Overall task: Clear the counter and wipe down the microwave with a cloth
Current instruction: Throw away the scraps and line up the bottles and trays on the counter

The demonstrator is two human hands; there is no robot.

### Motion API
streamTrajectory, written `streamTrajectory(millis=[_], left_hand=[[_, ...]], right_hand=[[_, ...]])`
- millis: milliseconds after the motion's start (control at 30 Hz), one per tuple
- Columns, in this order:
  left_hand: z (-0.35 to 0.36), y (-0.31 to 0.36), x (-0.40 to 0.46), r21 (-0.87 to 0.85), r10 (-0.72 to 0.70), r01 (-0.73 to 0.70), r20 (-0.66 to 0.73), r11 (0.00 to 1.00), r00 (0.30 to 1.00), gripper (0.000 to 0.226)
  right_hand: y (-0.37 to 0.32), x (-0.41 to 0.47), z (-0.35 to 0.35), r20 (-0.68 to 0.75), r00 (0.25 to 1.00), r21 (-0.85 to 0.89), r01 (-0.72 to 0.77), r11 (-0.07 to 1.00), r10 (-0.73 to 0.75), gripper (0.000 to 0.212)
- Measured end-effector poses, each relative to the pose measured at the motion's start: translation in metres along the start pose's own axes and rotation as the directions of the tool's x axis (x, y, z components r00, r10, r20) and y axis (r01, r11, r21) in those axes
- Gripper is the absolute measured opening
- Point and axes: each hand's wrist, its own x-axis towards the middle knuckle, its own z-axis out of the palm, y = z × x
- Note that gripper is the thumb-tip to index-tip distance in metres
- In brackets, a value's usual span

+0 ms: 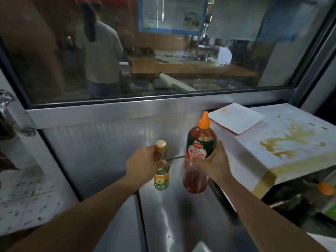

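My left hand [143, 163] grips a small glass bottle [161, 176] with a gold cap and a green-yellow label, held by its neck. My right hand [213, 161] grips a tall red sauce bottle [197, 151] with an orange nozzle cap, around its middle. Both bottles are upright, at or just above the steel counter [181, 224]. To the right stands the white microwave [283, 151], its top smeared with yellow-brown stains. A white board [236, 118] lies on the microwave's back corner. No cloth is visible.
A steel wall panel and a wide glass window [145, 51] rise behind the counter; a person stands beyond the glass. A door handle [11, 113] is at the left edge. A spotted white sheet [27, 206] lies lower left. Dark clutter with an orange item [325, 188] sits beneath the microwave's front.
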Motion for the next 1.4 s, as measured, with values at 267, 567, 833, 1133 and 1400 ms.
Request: streamTrajectory(millis=[267, 567, 833, 1133, 1400], left_hand=[[0.038, -0.012, 0.051, -0.006, -0.055, 0.055, -0.017, 0.998, 0.998, 0.018], [0.067, -0.017, 0.081, -0.002, -0.108, 0.109, -0.081, 0.994, 0.991, 0.021], [0.075, -0.018, 0.085, 0.014, -0.093, 0.095, -0.089, 0.995, 0.992, 0.022], [0.083, -0.011, 0.082, 0.019, -0.066, 0.068, -0.088, 0.997, 0.994, 0.022], [0.087, -0.008, 0.081, 0.008, -0.071, 0.072, -0.089, 0.997, 0.993, 0.021]], right_hand=[[0.043, 0.069, 0.041, -0.026, 0.999, 0.053, 0.038, 0.998, -0.037, 0.085], [0.077, 0.11, 0.068, -0.016, 0.999, 0.126, 0.045, 0.991, -0.044, 0.083], [0.084, 0.114, 0.073, -0.021, 0.998, 0.182, 0.057, 0.982, -0.054, 0.066], [0.087, 0.108, 0.068, 0.056, 0.997, 0.196, 0.036, 0.98, -0.048, 0.074], [0.107, 0.066, 0.075, 0.057, 0.975, -0.085, -0.209, 0.974, 0.214, 0.091]])
